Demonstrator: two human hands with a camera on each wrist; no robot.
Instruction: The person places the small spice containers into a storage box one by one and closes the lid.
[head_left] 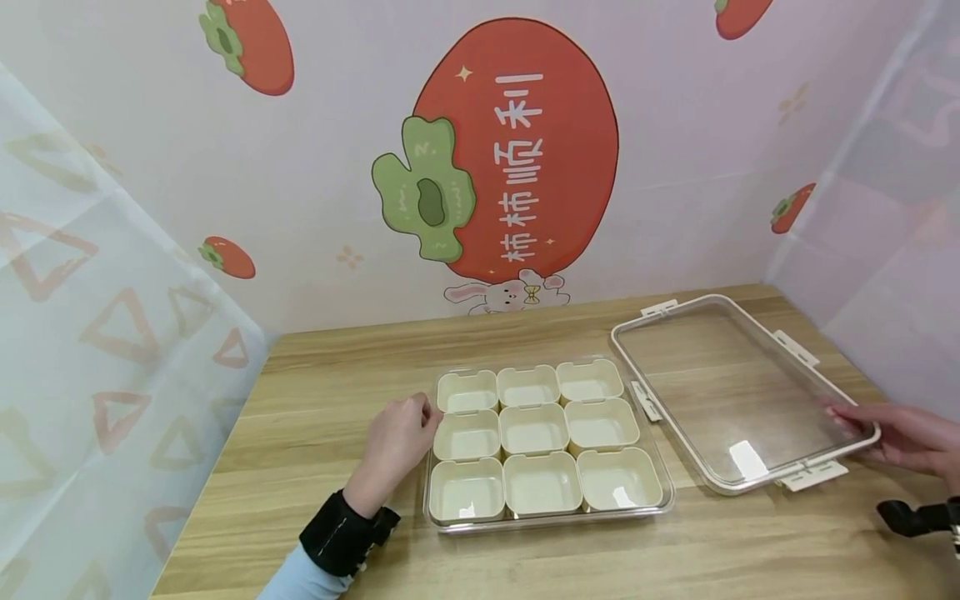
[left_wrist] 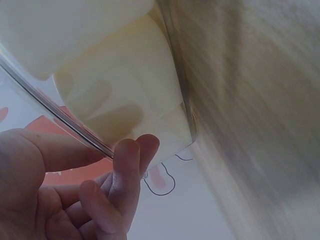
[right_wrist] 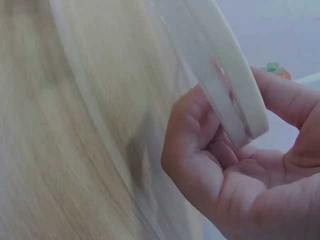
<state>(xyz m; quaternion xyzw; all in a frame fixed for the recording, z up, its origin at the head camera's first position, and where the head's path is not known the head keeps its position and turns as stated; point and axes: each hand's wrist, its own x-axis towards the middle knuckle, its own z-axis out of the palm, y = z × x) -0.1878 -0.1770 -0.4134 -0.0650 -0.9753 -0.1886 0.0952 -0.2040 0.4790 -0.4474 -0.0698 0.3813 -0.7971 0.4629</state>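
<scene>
Looking from the head view: clear tray (head_left: 660, 487) with nine cream cups sits mid-tabletop (head_left: 315, 417). Left hand (head_left: 396, 443) rests at the tray's left edge, fingers curled against the rim beside the middle-left cup (head_left: 467, 435). Clear lid (head_left: 738, 392) lies just right of the tray, tilted, its near-right corner raised. Right hand (head_left: 903, 435) pinches that corner. Black wrist straps on both arms. Persimmon-print backdrop (head_left: 517, 150) behind.

Left wrist view: left hand (left_wrist: 75, 195) close up, thumb and fingertips (left_wrist: 131, 152) pinching the tray's clear rim (left_wrist: 60, 117), cream cup (left_wrist: 125, 90) just inside.

Right wrist view: right hand (right_wrist: 240, 165) grips the lid's white rim (right_wrist: 225, 75) between thumb and curled fingers, tabletop blurred beneath.
</scene>
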